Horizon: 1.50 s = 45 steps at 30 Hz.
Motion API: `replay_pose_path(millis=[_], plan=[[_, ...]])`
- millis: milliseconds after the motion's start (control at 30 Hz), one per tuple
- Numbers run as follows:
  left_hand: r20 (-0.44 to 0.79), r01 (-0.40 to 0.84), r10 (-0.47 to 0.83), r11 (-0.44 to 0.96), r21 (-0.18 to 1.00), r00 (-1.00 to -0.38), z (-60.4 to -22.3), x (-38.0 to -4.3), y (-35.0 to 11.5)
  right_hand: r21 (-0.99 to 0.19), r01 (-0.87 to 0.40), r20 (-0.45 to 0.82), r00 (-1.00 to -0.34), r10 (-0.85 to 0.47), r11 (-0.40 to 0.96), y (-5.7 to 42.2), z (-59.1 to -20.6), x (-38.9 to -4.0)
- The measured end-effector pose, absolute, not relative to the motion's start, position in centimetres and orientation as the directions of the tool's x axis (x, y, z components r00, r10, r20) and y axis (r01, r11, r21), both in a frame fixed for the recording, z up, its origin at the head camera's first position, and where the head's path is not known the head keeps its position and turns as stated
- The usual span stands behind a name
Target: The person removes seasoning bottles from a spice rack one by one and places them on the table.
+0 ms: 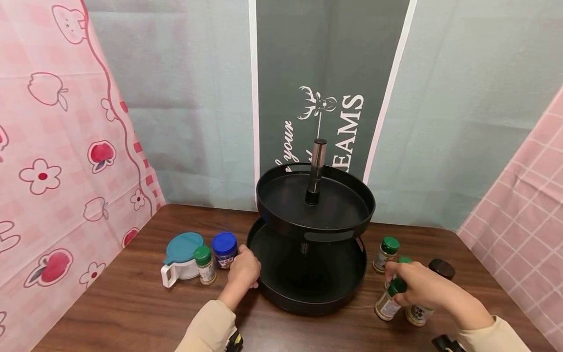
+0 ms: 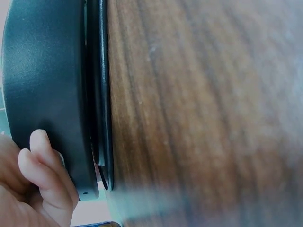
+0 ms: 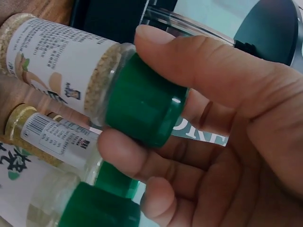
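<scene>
A black two-tier round tray (image 1: 308,305) with a metal post stands mid-table. My left hand (image 1: 244,268) grips the left rim of its lower tier; in the left wrist view curled fingers (image 2: 45,165) lie against the outer wall. At the right, my right hand (image 1: 424,286) pinches the green cap of a spice bottle (image 1: 388,307) between thumb and fingers. The bottle (image 3: 59,66) has a white label and pale grains inside. Whether its base touches the table is unclear. Other spice bottles (image 3: 57,142) stand close by, partly hidden by the hand.
Left of the tray stand a blue-lidded jar (image 1: 225,249), a green-capped bottle (image 1: 205,266) and a white container with a teal lid (image 1: 184,248). On the right are a green-capped bottle (image 1: 385,254) and a dark lid (image 1: 441,268). A curtain (image 1: 198,122) hangs behind the table.
</scene>
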State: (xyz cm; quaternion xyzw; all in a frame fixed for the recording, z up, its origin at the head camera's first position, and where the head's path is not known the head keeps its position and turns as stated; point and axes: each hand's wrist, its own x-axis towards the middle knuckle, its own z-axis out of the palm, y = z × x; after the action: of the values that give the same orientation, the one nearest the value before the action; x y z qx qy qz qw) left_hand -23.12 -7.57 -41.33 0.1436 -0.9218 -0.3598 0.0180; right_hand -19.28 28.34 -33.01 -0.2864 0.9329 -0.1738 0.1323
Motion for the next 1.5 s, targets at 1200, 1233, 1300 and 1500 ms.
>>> replay_pose_path(millis=[1200,1233,1300,1500], plan=[[0.033,-0.073,-0.136,0.703,0.708,-0.99,-40.9,-22.6,-9.0,-0.378,-0.473,-0.089,-0.837,-0.54,0.796,28.2,-33.4,-18.2],[0.034,-0.061,-0.123,0.691,0.72,-0.992,-40.8,-22.6,-9.2,-0.373,-0.484,-0.066,-0.837,-0.543,0.791,28.2,-33.4,-18.1],[0.031,-0.044,-0.101,0.66,0.75,-0.994,-40.5,-22.4,-9.6,-0.368,-0.51,-0.013,-0.833,-0.553,0.777,28.3,-33.2,-17.9],[-0.002,-0.035,-0.056,0.594,0.804,-0.998,-39.3,-21.8,-10.8,-0.368,-0.518,0.127,-0.851,-0.51,0.772,28.2,-32.8,-17.2]])
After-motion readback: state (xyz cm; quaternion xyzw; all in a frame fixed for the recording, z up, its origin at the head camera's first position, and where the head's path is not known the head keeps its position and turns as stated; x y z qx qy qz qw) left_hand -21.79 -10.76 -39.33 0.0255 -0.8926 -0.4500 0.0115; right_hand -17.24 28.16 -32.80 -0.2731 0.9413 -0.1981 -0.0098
